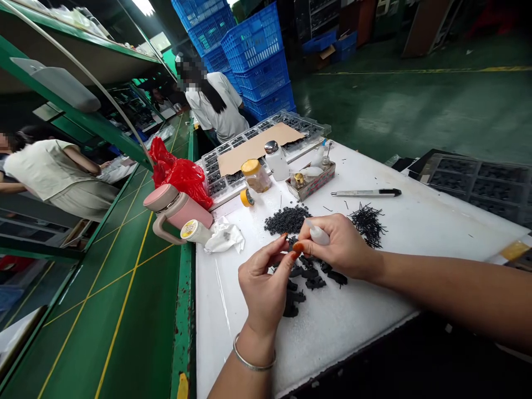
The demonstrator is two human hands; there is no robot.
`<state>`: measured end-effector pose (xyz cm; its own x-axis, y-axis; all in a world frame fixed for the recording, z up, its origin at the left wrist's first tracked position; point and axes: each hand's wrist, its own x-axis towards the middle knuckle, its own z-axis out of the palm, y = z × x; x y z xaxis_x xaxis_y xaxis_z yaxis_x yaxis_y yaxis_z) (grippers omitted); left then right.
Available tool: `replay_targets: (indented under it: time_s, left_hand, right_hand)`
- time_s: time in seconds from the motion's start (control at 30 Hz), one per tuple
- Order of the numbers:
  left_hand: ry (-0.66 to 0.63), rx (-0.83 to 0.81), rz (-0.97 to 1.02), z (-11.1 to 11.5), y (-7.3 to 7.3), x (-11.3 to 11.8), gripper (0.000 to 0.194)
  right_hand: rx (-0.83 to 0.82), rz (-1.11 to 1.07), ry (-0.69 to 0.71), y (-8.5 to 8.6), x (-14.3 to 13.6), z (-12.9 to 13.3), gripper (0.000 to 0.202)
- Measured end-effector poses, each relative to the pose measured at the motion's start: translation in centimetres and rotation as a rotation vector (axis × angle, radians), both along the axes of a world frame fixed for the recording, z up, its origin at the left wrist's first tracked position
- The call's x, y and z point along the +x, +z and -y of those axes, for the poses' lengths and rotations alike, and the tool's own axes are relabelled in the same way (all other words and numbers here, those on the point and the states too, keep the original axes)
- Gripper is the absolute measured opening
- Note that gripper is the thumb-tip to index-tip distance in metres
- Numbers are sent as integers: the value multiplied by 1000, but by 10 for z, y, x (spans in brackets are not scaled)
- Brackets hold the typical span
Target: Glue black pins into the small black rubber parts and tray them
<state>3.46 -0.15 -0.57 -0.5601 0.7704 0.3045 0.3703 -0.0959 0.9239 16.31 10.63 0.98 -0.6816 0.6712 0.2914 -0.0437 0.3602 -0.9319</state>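
Observation:
Near the middle of the white tabletop [341, 327], my left hand [266, 277] pinches a small black part, mostly hidden by the fingertips. My right hand [343, 244] is closed around a small white squeeze bottle [319, 235], and its fingertips meet those of my left hand at the part. Beneath and between the hands lie several black molded pieces [316, 281]. Just beyond them sits a heap of small black rings [286, 220]. A pile of thin black pins [368, 224] lies beyond my right wrist.
A pink flask [183, 208], red bag [178, 172], yellow-lidded jar [255, 176], metal-capped bottle [276, 160], small box [311, 180] and pen [366, 193] stand or lie around. Compartment trays [216, 180] line the far edge. A green conveyor [124, 288] runs left; two people sit beyond.

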Motion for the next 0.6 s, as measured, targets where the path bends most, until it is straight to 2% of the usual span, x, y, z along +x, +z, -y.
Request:
replay_targets:
  time_s: [0.1,0.3,0.43,0.6]
  left_hand:
    - [-20,-15,65,-2,2,0,29]
    - [-59,-116,342,-9,8,-6,35]
    - [-84,-156,431,-11,9,-15,40]
    - [-131,-157,502,-9,11,-23,50]
  right_hand:
    - [-37,-6,9,0,-1,-1,24]
    - [-176,0,97,-2,-5,-13,34]
    - [-181,-71,-65,0,0,-32,37]
    - [-155,-235,-336,14,14,-75,31]
